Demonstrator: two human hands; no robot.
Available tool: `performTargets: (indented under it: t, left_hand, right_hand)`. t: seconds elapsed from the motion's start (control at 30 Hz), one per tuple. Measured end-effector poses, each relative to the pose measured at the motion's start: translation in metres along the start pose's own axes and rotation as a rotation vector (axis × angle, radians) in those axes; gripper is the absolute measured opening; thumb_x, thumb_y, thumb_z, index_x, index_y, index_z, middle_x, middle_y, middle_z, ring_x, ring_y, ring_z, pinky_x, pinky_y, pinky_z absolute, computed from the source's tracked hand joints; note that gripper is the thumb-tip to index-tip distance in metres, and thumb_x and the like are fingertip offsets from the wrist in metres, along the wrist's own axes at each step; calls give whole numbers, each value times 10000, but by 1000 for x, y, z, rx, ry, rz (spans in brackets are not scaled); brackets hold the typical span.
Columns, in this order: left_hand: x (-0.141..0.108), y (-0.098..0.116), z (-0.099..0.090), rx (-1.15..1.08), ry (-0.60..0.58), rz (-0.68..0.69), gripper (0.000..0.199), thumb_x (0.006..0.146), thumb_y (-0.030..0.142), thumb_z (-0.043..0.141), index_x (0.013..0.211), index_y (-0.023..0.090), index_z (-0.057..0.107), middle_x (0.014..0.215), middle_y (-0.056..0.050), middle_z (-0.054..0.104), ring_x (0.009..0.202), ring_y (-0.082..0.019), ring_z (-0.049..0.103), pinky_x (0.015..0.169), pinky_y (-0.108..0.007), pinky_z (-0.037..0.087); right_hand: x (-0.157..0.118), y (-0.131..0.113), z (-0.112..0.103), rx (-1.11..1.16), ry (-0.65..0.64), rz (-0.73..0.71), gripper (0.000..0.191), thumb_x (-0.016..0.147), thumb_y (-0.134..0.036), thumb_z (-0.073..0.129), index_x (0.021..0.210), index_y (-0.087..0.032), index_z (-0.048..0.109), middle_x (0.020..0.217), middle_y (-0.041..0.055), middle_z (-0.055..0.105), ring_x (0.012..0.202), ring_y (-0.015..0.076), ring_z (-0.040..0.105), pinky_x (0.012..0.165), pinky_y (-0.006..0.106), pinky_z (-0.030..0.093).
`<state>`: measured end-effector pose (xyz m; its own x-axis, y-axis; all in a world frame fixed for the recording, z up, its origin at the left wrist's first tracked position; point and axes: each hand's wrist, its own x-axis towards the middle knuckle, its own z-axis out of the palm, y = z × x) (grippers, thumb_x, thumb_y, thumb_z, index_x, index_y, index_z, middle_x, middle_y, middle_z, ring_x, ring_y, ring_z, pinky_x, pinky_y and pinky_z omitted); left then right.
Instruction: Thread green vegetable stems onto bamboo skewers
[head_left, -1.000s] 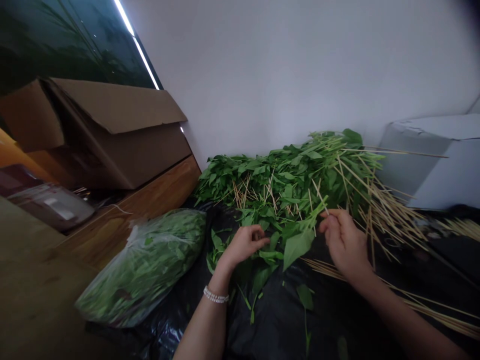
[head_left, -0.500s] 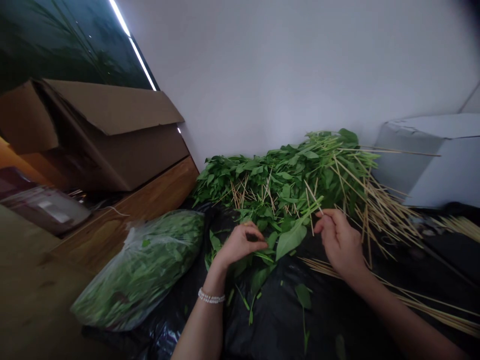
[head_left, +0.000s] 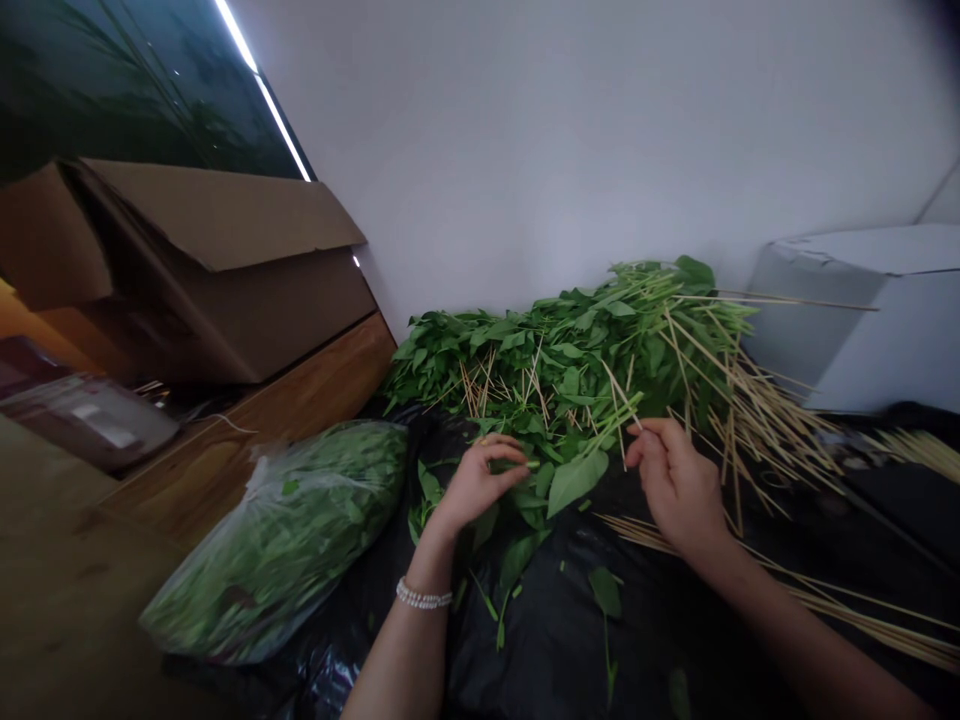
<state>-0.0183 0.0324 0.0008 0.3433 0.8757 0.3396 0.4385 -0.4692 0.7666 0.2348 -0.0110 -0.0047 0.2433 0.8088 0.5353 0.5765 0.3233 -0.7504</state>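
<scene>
My right hand (head_left: 675, 485) pinches the end of a thin wooden skewer (head_left: 621, 390) that slants up and left. Beside the skewer's shaft are pale green stems (head_left: 611, 425), with a broad leaf (head_left: 577, 482) hanging below; whether the skewer pierces them I cannot tell. To the left, my left hand (head_left: 484, 480), a beaded bracelet at its wrist, has thumb and fingers closed around a short green stem (head_left: 532, 464). Loose leaves (head_left: 521, 560) lie under and in front of it. Behind both hands stretches a heap of leafy greens (head_left: 517, 345) with skewers stuck among it.
A clear bag of leaves (head_left: 285, 550) lies at left on black plastic sheeting (head_left: 555, 640). Loose skewers (head_left: 847, 610) lie at right, below a skewer bundle (head_left: 772, 420). An open cardboard box (head_left: 247, 310) stands back left, a white box (head_left: 892, 310) back right, against the wall.
My left hand has lifted slightly, and a short green stem now shows between its fingertips. The right hand keeps its pinch on the skewer, whose leaf has shifted a little left and up.
</scene>
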Motion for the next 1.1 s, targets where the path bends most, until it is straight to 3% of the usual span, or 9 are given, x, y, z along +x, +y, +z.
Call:
performTargets:
  t: [0.07, 0.13, 0.23, 0.33, 0.4, 0.63, 0.87, 1.1]
  left_hand:
    - [2, 5, -3, -122, 173, -38, 159, 763, 333, 721, 807, 180, 717, 1038, -94, 711, 1014, -225, 623, 961, -350, 413]
    - [3, 7, -5, -254, 270, -122, 213, 778, 370, 704, 869, 177, 698, 948, -82, 741, 934, -208, 652, 914, -337, 448]
    - [3, 4, -2, -447, 288, -240, 346, 761, 411, 717, 1005, 169, 688, 843, -63, 757, 792, -180, 672, 816, -308, 490]
    - [3, 0, 5, -550, 268, -289, 396, 732, 412, 744, 1022, 145, 709, 864, -83, 763, 795, -187, 684, 800, -303, 503]
    - [3, -2, 9, -576, 273, -301, 376, 732, 409, 747, 995, 141, 727, 880, -91, 763, 826, -199, 690, 817, -309, 507]
    - [4, 0, 12, -542, 253, -271, 305, 741, 381, 750, 957, 166, 758, 845, -61, 764, 847, -179, 688, 898, -293, 487]
    - [2, 4, 12, -578, 194, -338, 389, 727, 451, 743, 986, 161, 750, 888, -85, 760, 781, -195, 693, 737, -292, 539]
    - [2, 11, 12, -585, 172, -324, 341, 746, 423, 736, 949, 150, 759, 846, -70, 763, 789, -191, 691, 796, -301, 533]
  right_hand:
    - [-1, -1, 0, 0, -11, -17, 271, 963, -400, 357, 987, -214, 553, 668, -26, 615, 532, 117, 545, 574, 237, 406]
    - [-2, -2, 1, 1, -69, -40, 257, 966, -386, 357, 977, -219, 551, 659, -34, 603, 529, 115, 538, 578, 235, 402]
    - [-6, -2, 4, 0, -269, -103, 249, 975, -369, 340, 973, -228, 545, 657, -39, 587, 564, 120, 553, 616, 244, 405]
    - [-12, -5, 9, -22, -462, -152, 260, 981, -357, 314, 983, -238, 545, 684, -31, 585, 622, 136, 570, 651, 262, 405]
    - [-15, -6, 11, -51, -523, -156, 273, 982, -359, 301, 975, -243, 548, 691, -26, 582, 627, 142, 563, 646, 268, 400]
    - [-19, -11, 13, -106, -548, -148, 324, 982, -377, 274, 977, -243, 569, 759, 7, 644, 632, 150, 583, 629, 273, 407]
    - [-21, -12, 14, -186, -510, -138, 320, 972, -358, 289, 954, -250, 590, 753, 10, 662, 604, 149, 585, 599, 263, 398]
    - [-21, -10, 15, -212, -541, -145, 312, 976, -346, 285, 955, -254, 583, 769, 9, 667, 639, 153, 603, 608, 257, 397]
